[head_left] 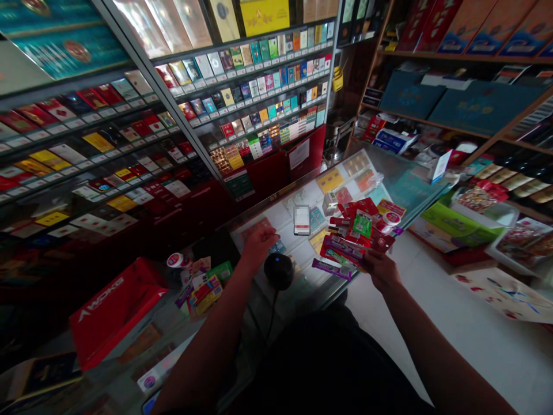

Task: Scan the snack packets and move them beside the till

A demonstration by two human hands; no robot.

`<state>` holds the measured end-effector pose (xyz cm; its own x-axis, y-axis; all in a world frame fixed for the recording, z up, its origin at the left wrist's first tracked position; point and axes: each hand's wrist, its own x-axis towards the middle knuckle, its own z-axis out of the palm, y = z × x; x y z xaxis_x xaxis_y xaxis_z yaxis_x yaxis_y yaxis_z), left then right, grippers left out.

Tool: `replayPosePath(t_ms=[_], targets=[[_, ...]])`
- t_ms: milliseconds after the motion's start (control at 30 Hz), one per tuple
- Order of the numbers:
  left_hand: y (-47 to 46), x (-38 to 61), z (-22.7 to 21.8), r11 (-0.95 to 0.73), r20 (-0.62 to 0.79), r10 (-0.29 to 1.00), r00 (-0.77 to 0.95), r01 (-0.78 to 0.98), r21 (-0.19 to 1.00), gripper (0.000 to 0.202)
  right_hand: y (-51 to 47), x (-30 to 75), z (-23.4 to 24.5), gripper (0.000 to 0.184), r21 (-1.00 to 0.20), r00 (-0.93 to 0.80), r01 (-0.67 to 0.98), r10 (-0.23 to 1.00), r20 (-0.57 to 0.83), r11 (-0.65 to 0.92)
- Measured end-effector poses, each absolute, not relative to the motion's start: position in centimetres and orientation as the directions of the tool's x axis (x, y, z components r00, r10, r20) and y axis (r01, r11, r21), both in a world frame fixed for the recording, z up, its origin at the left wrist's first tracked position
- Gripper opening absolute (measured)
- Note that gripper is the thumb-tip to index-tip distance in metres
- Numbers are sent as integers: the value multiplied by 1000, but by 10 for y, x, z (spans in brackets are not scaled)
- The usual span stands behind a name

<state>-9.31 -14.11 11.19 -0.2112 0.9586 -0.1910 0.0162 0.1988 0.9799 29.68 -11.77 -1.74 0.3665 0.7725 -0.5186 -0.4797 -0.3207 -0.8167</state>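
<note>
My left hand [258, 246] is over the glass counter, its fingers loosely bent and apart, with nothing visible in them. Just below it stands a round black desktop scanner [279, 271] with a small blue light and a cable. My right hand [382, 271] is closed on the end of a long purple candy packet [345, 249] at the near side of a candy pile. A green packet [362, 226] lies on top of that pile, and a round white-and-red tub [391, 219] sits at its right. Another purple candy stick [332, 268] lies in front.
A phone-sized device with a lit screen [301, 220] is on the counter [302, 288]. At left are a second candy heap [207, 291] and a red box [116, 311]. Cigarette shelves [259, 57] line the back; bins of packaged goods [462, 222] stand right.
</note>
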Motion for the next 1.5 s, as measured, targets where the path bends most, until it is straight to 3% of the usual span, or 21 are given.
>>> replayPosePath(t_ms=[200,367,667,967,1200,1300,1500], targets=[[-155,-98,107,199,-184,953,-241,36,979,39,-117,304,-28,46,-859,498,-365,704,-506,-359],[-165,-109,99,253,-245,929,-276,-7,968,47,-116,306,-28,43,-910,577,-73,727,-373,-408],[-191,-155,99,348,-294,875,-384,77,935,57,-120,310,-28,44,-892,568,223,796,-209,-394],[-225,-196,98,400,-245,833,-496,234,886,48,-125,303,-10,44,-804,567,424,815,-123,-417],[-239,-227,84,411,-200,815,-543,301,860,52,-114,277,21,42,-778,440,562,898,-5,-280],[-242,-232,80,455,-172,819,-547,439,775,44,-108,248,40,39,-793,336,580,942,25,-186],[-241,-211,70,416,-235,909,-343,745,522,31,-99,170,78,35,-830,91,557,995,29,-27]])
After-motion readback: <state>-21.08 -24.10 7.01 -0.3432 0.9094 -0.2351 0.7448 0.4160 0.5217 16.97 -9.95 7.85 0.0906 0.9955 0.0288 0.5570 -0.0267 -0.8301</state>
